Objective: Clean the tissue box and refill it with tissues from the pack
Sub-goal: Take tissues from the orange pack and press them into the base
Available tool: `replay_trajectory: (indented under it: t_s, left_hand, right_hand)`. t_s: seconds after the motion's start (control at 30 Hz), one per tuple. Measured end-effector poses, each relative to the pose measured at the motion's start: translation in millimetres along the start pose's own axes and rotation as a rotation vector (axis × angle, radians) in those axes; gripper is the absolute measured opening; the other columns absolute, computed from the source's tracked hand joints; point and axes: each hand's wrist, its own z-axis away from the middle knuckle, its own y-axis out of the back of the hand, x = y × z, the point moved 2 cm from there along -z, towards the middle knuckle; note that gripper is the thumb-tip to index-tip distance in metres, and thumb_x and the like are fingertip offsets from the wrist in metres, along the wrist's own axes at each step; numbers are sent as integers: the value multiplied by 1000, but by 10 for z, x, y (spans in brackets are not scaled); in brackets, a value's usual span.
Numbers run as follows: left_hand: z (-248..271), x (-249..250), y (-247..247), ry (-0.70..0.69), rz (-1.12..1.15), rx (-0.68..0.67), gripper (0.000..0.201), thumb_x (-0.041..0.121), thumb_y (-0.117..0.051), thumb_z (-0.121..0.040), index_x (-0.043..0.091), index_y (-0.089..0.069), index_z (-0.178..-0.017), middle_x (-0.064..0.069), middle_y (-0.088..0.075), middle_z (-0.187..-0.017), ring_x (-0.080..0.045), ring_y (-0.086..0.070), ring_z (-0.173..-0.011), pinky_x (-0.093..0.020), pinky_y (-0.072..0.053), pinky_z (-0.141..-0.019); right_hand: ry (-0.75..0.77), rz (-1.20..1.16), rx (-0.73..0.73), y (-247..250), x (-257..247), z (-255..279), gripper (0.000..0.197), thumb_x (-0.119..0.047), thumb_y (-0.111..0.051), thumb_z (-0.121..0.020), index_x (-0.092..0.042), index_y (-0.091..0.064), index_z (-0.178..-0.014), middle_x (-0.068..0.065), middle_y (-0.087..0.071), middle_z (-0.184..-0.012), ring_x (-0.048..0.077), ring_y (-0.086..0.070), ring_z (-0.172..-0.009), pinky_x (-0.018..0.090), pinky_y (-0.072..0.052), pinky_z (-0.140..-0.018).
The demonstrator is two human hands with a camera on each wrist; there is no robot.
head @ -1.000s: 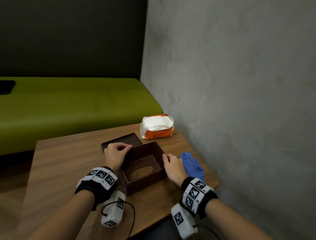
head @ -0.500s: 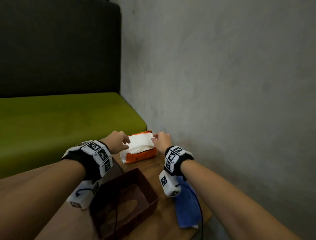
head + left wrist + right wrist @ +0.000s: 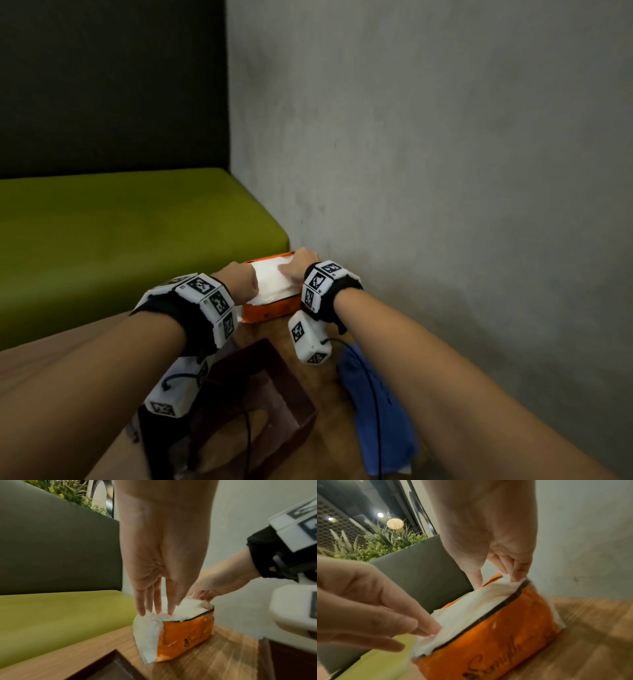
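Note:
The orange tissue pack lies at the table's far end by the wall, its top torn open over a stack of white tissues. My left hand reaches to the pack's left end; in the left wrist view its straight fingertips touch the tissues there. At the far right end my right hand has its curled fingers and thumb pinching the edge of the tissues. Nearer me, under my forearms, sits the brown tissue box, open and with nothing in it.
A blue cloth lies on the wooden table right of the box. The box's dark lid lies left of the pack. A grey wall runs close along the right; a green bench stands behind the table.
Both hands left the brown box and reached forward to the orange pack. They now touch the tissues at either end, and my view has moved forward with them.

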Motion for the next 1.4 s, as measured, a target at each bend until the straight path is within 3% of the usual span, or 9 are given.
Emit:
replay_trajectory:
  t_s: [0.1, 0.33, 0.53, 0.67, 0.8, 0.93, 1.13, 1.23, 1.4]
  left_hand:
    - [16, 5, -22, -12, 3, 19, 27, 9, -48, -90, 2, -68, -107, -14, -66, -119, -28, -59, -113, -30, -45, -91]
    - [23, -73, -68, 0, 68, 67, 24, 9, -51, -87, 4, -71, -101, -13, -68, -116, -28, -60, -110, -34, -48, -90]
    - [10, -124, -87, 41, 141, 87, 25, 9, -52, -87, 4, -70, -103, -15, -68, -115, -29, -61, -109, -36, -49, -92]
    - [-6, -132, -80, 62, 178, 103, 24, 9, -52, -87, 3, -69, -103, -17, -68, -114, -30, -61, -107, -36, -49, -91]
    - [-4, -128, -86, 75, 182, 109, 25, 9, -49, -87, 2, -68, -102, -17, -67, -114, -32, -60, -107, -36, -47, -89]
    - [5, -139, -82, 86, 212, 115, 26, 8, -48, -87, 2, -67, -104, -17, -65, -116, -32, -59, -108, -35, -46, -91]
    - [63, -111, -73, 121, 253, 128, 28, 8, -47, -88, -2, -64, -107, -20, -64, -117, -34, -58, -109, -36, -46, -90]
    - [73, -138, -68, 137, 281, 136, 27, 7, -48, -87, -1, -64, -107, -20, -63, -118, -34, -57, -110, -36, -46, -90]
    - [95, -125, -60, 143, 284, 123, 28, 7, -47, -87, 0, -63, -109, -19, -62, -119, -33, -56, -111, -36, -46, -91]
  right_hand:
    - [-19, 12, -75, -2, 4, -25, 46, -33, -58, -89, -3, -54, -123, 18, -56, -131, 35, -52, -119, 36, -44, -96]
    - [-67, -27, -151, 3, 31, -8, 50, -35, -64, -84, -5, -54, -123, 17, -56, -130, 33, -54, -117, 37, -44, -97]
    - [-84, 78, -202, -17, 51, 10, 44, -33, -67, -79, -27, -56, -122, 5, -51, -137, 31, -52, -120, 44, -42, -101]
    - [-128, 0, -242, -48, 43, -16, 60, -39, -71, -73, -21, -51, -126, 11, -49, -138, 34, -50, -122, 44, -40, -103]
    - [-140, -71, -117, -16, 69, 26, 63, -34, -71, -72, -11, -48, -126, 10, -53, -130, 32, -53, -117, 37, -45, -98]
    - [-180, -113, -40, 22, 69, 48, 91, -40, -80, -63, -2, -36, -133, 15, -47, -137, 31, -50, -122, 39, -44, -101]
    - [-135, -141, -7, 11, 124, 78, 74, -39, -76, -67, -4, -47, -125, 14, -55, -129, 32, -54, -115, 38, -46, -99]
    - [-99, -53, 64, -24, 109, 133, 70, -46, -74, -66, -8, -50, -120, 14, -56, -128, 33, -50, -119, 37, -39, -100]
    - [-8, -198, 130, -36, 107, 244, 76, -27, -78, -70, -3, -33, -127, 20, -52, -130, 37, -48, -121, 45, -38, -103]
